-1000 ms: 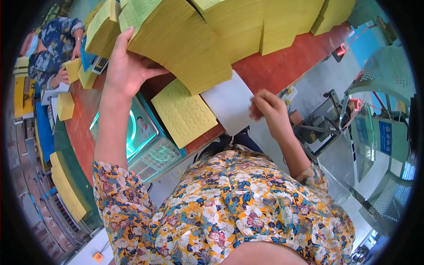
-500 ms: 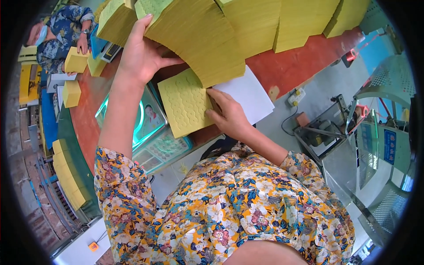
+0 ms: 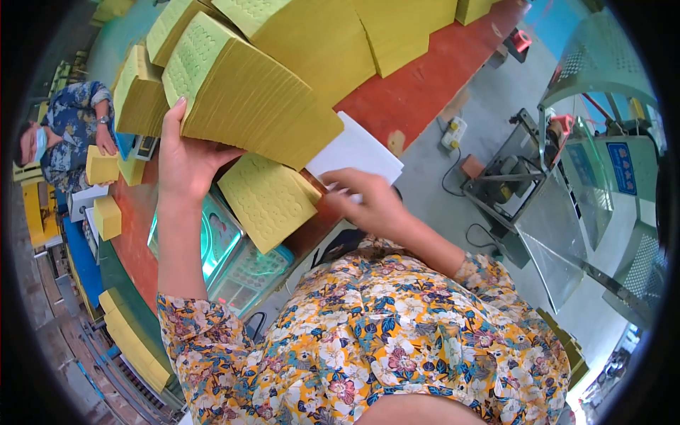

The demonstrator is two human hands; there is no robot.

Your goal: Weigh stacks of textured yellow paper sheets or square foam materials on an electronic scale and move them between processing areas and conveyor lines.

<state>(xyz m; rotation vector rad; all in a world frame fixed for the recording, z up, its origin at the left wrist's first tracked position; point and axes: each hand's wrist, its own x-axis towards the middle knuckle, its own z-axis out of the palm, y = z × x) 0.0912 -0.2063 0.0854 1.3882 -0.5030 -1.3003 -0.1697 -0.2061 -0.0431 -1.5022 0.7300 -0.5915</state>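
Observation:
My left hand (image 3: 190, 159) is closed on a tall, fanned stack of yellow embossed paper (image 3: 248, 99), its thumb on the left top edge and the other fingers partly hidden beneath. Below that stack lies a smaller yellow paper stack (image 3: 265, 202) with wavy cut patterns, and a few of its sheets stick out at the right corner. My right hand (image 3: 368, 202) is bent beside that corner, slightly blurred. White shows between its fingers, and I cannot make out whether it grips anything. White paper sheets (image 3: 365, 152) lie just behind it.
More yellow stacks (image 3: 393, 35) stand along the red table (image 3: 382, 106). A lit scale (image 3: 212, 234) with a keypad (image 3: 258, 265) is at the near left. Far left, a masked person (image 3: 71, 134) handles a yellow block (image 3: 103, 166). At right stand a metal-framed machine (image 3: 510, 177) and a power strip (image 3: 453, 133).
The whole view has shifted, so the stacks appear farther left and lower. My right hand has moved off the small stack's edge. My left hand keeps its hold on the tall stack.

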